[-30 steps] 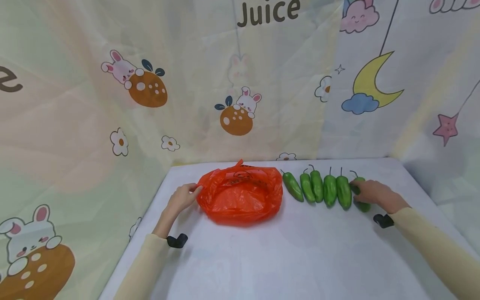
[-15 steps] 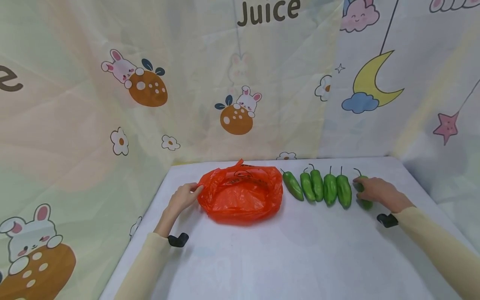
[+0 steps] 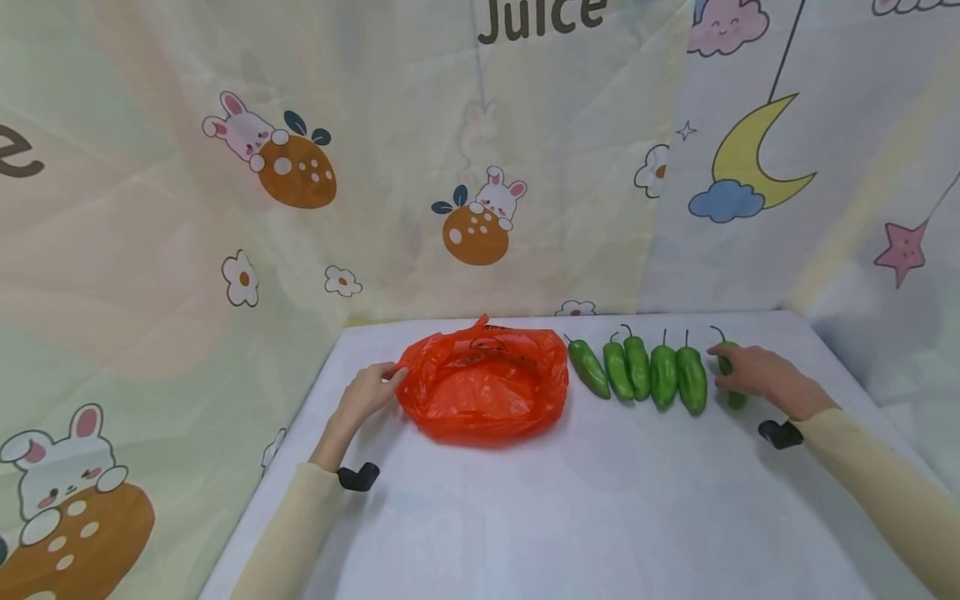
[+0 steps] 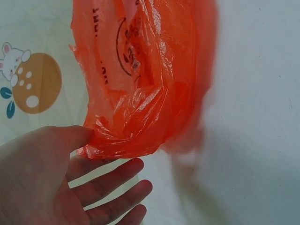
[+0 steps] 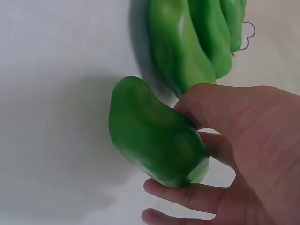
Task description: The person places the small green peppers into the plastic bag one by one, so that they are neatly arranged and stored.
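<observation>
Held green pepper (image 5: 152, 133) drawn a little clear of the row (image 3: 663, 379)

In the head view, a slightly wider gap is now seen, right of centre, between the held pepper and the nearest of the five peppers lined up beside it; a second ago it was nearly touching that neighbour. The shift is small and has been made toward the right of the frame. By this, the pepper is judged to have been singled out from the others. Whether it has been fully lifted off the white table (image 3: 525, 525) cannot be told for certain, though the broad, soft shadow at the left of the right wrist view suggests some lift.

The pepper is gripped by the right hand (image 3: 768, 379): the thumb is pressed to one side, a finger is laid against the other, and the lowest finger in the right wrist view is held out apart, touching nothing.

The red plastic bag (image 3: 487, 429) is seen at the centre of the head view, essentially unmoved, its mouth spread. Its left edge is pinched between thumb and forefinger of the left hand (image 3: 366, 393), the other fingers being left extended and spaced. The held pepper and the bag are well apart, with the row lying between them.
</observation>
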Demonstrator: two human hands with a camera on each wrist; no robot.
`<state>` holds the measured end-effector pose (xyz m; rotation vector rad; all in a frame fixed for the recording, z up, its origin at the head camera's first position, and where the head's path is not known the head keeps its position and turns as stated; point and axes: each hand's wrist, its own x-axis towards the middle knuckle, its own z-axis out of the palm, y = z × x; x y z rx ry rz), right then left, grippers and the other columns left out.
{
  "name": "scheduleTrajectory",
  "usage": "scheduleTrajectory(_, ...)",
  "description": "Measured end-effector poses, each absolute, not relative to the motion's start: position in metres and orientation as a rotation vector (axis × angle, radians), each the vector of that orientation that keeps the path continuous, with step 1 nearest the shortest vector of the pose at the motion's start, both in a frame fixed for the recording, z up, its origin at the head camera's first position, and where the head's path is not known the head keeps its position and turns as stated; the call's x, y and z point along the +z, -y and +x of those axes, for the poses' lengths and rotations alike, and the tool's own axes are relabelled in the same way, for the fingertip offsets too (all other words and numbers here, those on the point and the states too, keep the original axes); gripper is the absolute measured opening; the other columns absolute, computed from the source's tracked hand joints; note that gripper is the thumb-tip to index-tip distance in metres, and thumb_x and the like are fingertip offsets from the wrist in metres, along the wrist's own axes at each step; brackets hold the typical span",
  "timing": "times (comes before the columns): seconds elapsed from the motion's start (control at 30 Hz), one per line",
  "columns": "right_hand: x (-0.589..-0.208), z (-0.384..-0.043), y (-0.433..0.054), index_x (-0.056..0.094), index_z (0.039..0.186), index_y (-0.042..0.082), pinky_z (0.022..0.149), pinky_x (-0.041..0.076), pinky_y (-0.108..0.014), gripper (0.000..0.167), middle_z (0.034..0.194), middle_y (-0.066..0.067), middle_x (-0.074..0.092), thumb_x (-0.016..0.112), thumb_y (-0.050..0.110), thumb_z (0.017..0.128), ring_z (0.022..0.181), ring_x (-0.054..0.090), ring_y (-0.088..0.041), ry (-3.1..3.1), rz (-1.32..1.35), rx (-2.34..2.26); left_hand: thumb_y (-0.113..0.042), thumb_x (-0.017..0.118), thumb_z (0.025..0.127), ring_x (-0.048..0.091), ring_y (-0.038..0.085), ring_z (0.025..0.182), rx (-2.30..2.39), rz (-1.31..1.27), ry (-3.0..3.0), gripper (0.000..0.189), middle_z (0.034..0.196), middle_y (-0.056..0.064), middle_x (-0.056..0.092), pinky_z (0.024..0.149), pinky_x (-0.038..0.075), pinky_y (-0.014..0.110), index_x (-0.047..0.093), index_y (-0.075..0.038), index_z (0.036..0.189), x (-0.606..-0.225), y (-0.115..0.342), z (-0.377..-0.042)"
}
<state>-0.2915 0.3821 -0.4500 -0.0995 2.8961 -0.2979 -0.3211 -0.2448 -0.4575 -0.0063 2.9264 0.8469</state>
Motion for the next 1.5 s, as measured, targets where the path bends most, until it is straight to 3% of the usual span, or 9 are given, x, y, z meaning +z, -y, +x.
scheduleTrajectory(0.23,-0.439,-0.292,-0.381,0.041,0.142,-0.011,0.084,0.05,-0.062,0.067,0.131,-0.044,0.049,0.066,0.025,0.091,0.105,0.06,-0.05,-2.898,-0.156,-0.313,-0.044,0.055,0.101,0.062,0.03,0.114,0.855,0.001,-2.92,0.054,0.133,0.014,0.064,0.095,0.057,0.047,0.056,-0.009,0.142,-0.457,0.243,-0.322)
scheduleTrajectory(0.47,-0.433,-0.292,-0.377,0.042,0.142,-0.01,0.086,0.049,-0.064,0.066,0.134,-0.046,0.046,0.064,0.026,0.092,0.113,0.054,-0.058,-2.892,-0.164,-0.313,-0.045,0.054,0.101,0.06,0.031,0.117,0.847,-0.026,-2.908,0.057,0.135,0.015,0.062,0.097,0.056,0.049,0.054,-0.009,0.144,-0.457,0.244,-0.321)
scheduleTrajectory(0.63,-0.429,-0.292,-0.375,0.042,0.141,-0.01,0.087,0.049,-0.065,0.065,0.132,-0.047,0.047,0.064,0.025,0.091,0.109,0.057,-0.054,-2.897,-0.182,-0.321,-0.045,0.054,0.101,0.06,0.032,0.118,0.851,-0.013,-2.902,0.057,0.136,0.015,0.062,0.098,0.055,0.05,0.054,-0.008,0.144,-0.46,0.245,-0.319)
scheduleTrajectory(0.87,-0.425,-0.292,-0.372,0.043,0.142,-0.009,0.088,0.049,-0.065,0.065,0.133,-0.047,0.046,0.064,0.025,0.09,0.113,0.054,-0.06,-2.907,-0.24,-0.304,-0.046,0.053,0.101,0.059,0.034,0.122,0.866,-0.012,-2.898,0.059,0.137,0.017,0.061,0.1,0.053,0.053,0.053,-0.007,0.145,-0.464,0.248,-0.318)
scheduleTrajectory(1.23,-0.406,-0.29,-0.358,0.041,0.144,-0.008,0.081,0.052,-0.057,0.064,0.134,-0.046,0.046,0.064,0.022,0.093,0.105,0.061,-0.05,-2.92,-0.315,-0.337,-0.046,0.051,0.102,0.058,0.035,0.122,0.866,0.02,-2.914,0.057,0.137,0.018,0.061,0.101,0.052,0.054,0.054,-0.006,0.144,-0.463,0.248,-0.321)
scheduleTrajectory(1.5,-0.393,-0.293,-0.344,0.039,0.147,-0.004,0.068,0.047,-0.04,0.064,0.136,-0.043,0.046,0.061,0.022,0.093,0.085,0.055,-0.031,-2.912,-0.308,-0.382,-0.046,0.052,0.102,0.058,0.034,0.121,0.904,0.01,-2.9,0.057,0.138,0.016,0.061,0.102,0.052,0.053,0.054,-0.008,0.144,-0.457,0.247,-0.322)
